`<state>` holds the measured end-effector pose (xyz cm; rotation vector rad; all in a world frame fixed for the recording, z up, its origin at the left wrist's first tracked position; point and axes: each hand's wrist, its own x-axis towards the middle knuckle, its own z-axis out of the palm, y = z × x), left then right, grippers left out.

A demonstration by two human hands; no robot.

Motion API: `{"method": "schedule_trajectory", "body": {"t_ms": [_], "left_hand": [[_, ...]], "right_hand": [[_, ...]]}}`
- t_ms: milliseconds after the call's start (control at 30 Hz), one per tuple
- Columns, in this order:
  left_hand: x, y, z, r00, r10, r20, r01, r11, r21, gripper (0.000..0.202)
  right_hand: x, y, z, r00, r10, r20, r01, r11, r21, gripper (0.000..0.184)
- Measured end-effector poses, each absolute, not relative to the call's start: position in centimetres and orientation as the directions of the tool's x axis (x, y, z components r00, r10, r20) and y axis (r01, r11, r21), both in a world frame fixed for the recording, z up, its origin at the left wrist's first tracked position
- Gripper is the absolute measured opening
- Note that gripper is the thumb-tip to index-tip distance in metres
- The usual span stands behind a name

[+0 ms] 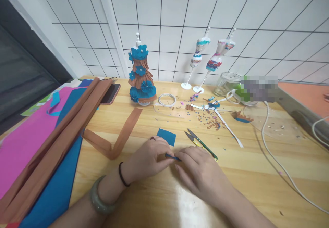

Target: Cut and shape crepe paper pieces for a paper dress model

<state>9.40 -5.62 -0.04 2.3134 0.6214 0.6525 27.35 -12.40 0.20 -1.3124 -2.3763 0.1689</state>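
Both hands meet over the front middle of the table, pinching a narrow folded piece of blue crepe paper [172,157] between them. My left hand [151,154] grips its left end with thumb and fingers. My right hand [197,168] holds the other end, and its fingers hide part of the paper. Just beyond my fingers lies a flat blue paper rectangle [167,137]. Thread snips [202,143] with green and yellow handles rest past my right hand, blades pointing away to the left. A brown paper strip [125,132] lies bent to the left.
Long brown paper rolls [48,142] cover blue and pink sheets at left, near a phone [111,93]. A mini mannequin in a blue-brown paper dress [141,74] stands behind, with two slimmer mannequins [196,55] farther right. Paper scraps [209,116], a glass jar [227,82] and a white cable [272,161] lie rightward.
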Motion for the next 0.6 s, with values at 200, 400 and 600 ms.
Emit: {"method": "schedule_trajectory", "body": {"t_ms": [200,400,600], "left_hand": [[9.43,-5.73,0.10,0.751,0.596,0.285,0.280,-0.678,0.680,0.008],[9.47,-5.88,0.31,0.801,0.546,0.246,0.351,-0.761,0.546,0.008],[9.52,-6.07,-0.35,0.856,0.465,0.227,0.372,-0.858,0.354,0.022]], "right_hand": [[27.50,-12.21,-0.17,-0.460,0.825,0.329,0.777,0.553,-0.302,0.018],[27.42,-12.10,-0.52,-0.462,0.832,0.308,0.795,0.542,-0.272,0.019],[27.25,-12.17,-0.79,-0.470,0.845,0.255,0.806,0.529,-0.267,0.019]]}}
